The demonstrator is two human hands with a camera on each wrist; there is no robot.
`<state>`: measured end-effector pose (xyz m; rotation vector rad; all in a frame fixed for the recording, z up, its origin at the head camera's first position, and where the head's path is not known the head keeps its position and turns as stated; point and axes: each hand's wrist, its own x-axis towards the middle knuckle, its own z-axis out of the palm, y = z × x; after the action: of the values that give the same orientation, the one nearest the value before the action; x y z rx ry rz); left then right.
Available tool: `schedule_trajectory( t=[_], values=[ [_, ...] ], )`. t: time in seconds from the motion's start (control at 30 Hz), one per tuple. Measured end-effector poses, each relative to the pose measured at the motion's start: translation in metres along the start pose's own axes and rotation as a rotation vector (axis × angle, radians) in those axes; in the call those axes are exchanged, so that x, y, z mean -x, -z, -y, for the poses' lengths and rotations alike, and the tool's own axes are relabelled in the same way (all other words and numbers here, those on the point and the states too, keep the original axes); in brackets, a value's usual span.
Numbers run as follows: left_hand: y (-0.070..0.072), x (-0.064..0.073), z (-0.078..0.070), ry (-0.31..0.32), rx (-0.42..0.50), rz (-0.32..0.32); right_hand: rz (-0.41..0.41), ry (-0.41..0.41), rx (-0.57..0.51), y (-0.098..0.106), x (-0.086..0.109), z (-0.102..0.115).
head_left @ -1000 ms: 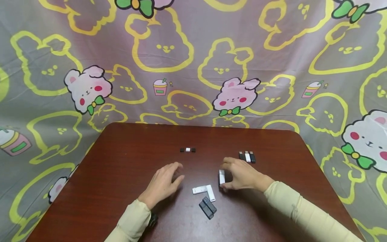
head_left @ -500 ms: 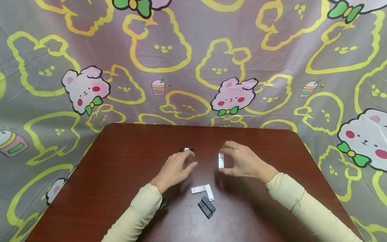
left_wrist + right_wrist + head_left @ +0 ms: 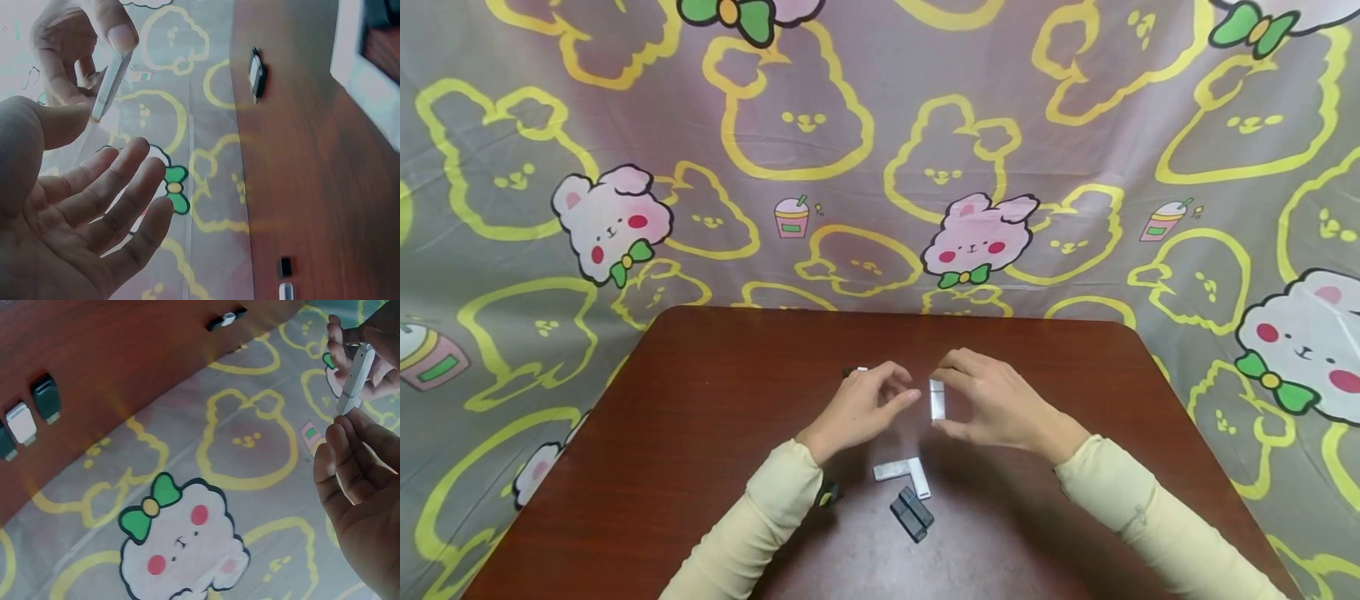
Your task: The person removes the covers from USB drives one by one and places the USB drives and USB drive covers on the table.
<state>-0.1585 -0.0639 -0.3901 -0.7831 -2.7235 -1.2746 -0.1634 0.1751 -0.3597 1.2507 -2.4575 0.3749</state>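
Observation:
My right hand [image 3: 1003, 404] pinches a white capped USB flash drive [image 3: 937, 402] by its two ends, between thumb and fingertips, above the table. In the right wrist view the white drive [image 3: 357, 372] stands at a slant with a seam near one end. Just left of it, my left hand [image 3: 857, 410] is raised with fingers spread and relaxed, holding nothing; the left wrist view shows its palm [image 3: 81, 231] and the thumb close to the drive. Below the hands lie two white drives [image 3: 920, 477] forming a corner and two dark drives [image 3: 912, 515] side by side.
Small caps [image 3: 228, 319], dark and white, sit in a row at the back, partly hidden by my left hand in the head view. Uncapped drives, a white one [image 3: 22, 423] between dark ones [image 3: 45, 399], lie to the right, behind my right hand. A patterned cloth [image 3: 850, 167] hangs behind the table.
My right hand has lifted the white flash drive off the table, away from me, then slightly left. My left hand has moved right and up, close to it.

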Motion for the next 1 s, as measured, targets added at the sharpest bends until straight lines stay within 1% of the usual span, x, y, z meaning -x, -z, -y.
schedule_trajectory(
  t=[0.17, 0.23, 0.3, 0.4, 0.47, 0.63, 0.73, 0.83, 0.93, 1.0],
  values=[
    [-0.004, -0.002, -0.008, 0.067, 0.107, 0.046, -0.030, 0.038, -0.013, 0.001, -0.002, 0.009],
    [-0.005, -0.003, -0.010, 0.083, 0.152, 0.059, -0.039, 0.054, -0.011, 0.000, -0.002, 0.012],
    [-0.007, -0.004, -0.011, 0.078, 0.184, 0.069, -0.045, 0.064, -0.005, 0.000, -0.002, 0.014],
    [-0.009, -0.005, -0.011, 0.055, 0.211, 0.069, -0.049, 0.072, 0.003, -0.001, -0.002, 0.015],
    [-0.011, -0.007, -0.012, 0.038, 0.218, 0.065, -0.050, 0.073, 0.002, -0.001, -0.002, 0.015],
    [-0.013, -0.008, -0.013, 0.021, 0.204, 0.051, -0.045, 0.064, -0.003, -0.002, 0.001, 0.016],
    [-0.013, -0.008, -0.014, 0.017, 0.193, 0.036, -0.040, 0.046, -0.023, -0.002, 0.003, 0.015],
    [-0.012, -0.008, -0.015, 0.015, 0.200, 0.018, -0.046, 0.005, -0.069, -0.003, 0.004, 0.012],
    [-0.011, -0.007, -0.015, 0.020, 0.227, 0.017, -0.041, -0.071, -0.128, -0.005, 0.005, 0.010],
    [-0.011, -0.006, -0.016, 0.014, 0.252, 0.028, -0.016, -0.134, -0.186, -0.005, 0.006, 0.009]
  ],
)
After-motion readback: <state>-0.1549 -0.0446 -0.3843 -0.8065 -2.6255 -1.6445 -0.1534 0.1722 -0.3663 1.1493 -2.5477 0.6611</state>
